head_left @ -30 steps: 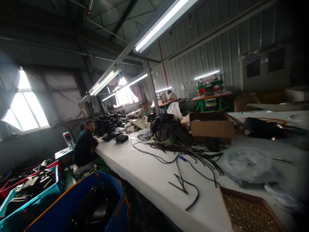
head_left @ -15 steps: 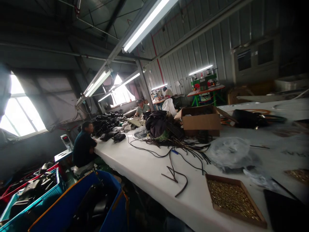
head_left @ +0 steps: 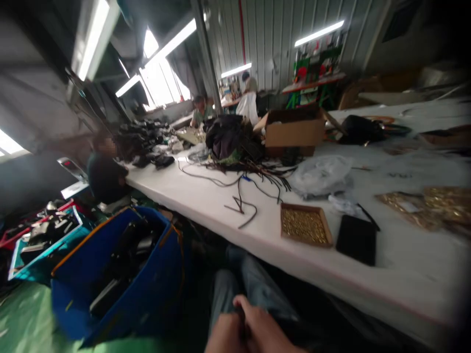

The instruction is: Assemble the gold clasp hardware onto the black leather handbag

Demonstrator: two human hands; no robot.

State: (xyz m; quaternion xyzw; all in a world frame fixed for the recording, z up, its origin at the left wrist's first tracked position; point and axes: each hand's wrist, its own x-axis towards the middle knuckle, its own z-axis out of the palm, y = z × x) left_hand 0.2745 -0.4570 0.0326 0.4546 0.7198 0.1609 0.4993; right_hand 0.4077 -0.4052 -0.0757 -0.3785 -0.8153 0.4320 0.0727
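Observation:
My left hand (head_left: 223, 337) and my right hand (head_left: 264, 329) show at the bottom edge, pressed together over my lap in jeans (head_left: 253, 284). The right hand's fingers curl toward the left hand, with a small dark gap or object between them that I cannot make out. Only the back of the left hand shows, and its fingers are hidden. On the white table (head_left: 206, 196) ahead of my knees lie a shallow cardboard tray of small brass parts (head_left: 304, 225) and a flat black pouch (head_left: 356, 239).
Loose black cords (head_left: 243, 193), a clear plastic bag (head_left: 320, 174), an open cardboard box (head_left: 294, 127) and dark bags lie farther along the table. A blue bin (head_left: 121, 274) of black parts stands on the green floor to my left. Other people sit at the far end.
The view has swung down and to the right. My lap and both hands have come into sight, and the tray and black pouch now lie nearer the middle.

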